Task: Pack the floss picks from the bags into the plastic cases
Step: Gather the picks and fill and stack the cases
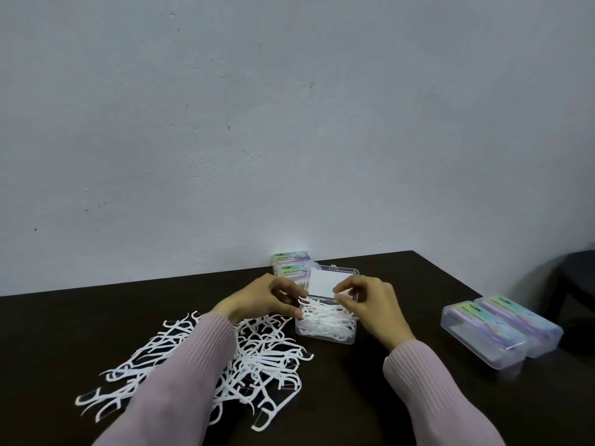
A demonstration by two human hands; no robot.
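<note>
A clear plastic case (325, 334) stands open in the middle of the dark table, its lid (333, 278) tilted up at the back, and white floss picks (322, 317) fill it past the rim. My left hand (264, 296) is at the case's left edge with curled fingers touching the picks on top. My right hand (370, 304) is over the case's right side, fingertips pinching picks near the lid. A loose heap of white floss picks (257, 362) lies on the table to the left, partly under my left forearm.
Two closed cases with coloured labels (502, 329) lie side by side at the right. Two more labelled cases (291, 263) are stacked against the wall behind the open one. A dark stool (576, 275) stands beyond the table's right edge.
</note>
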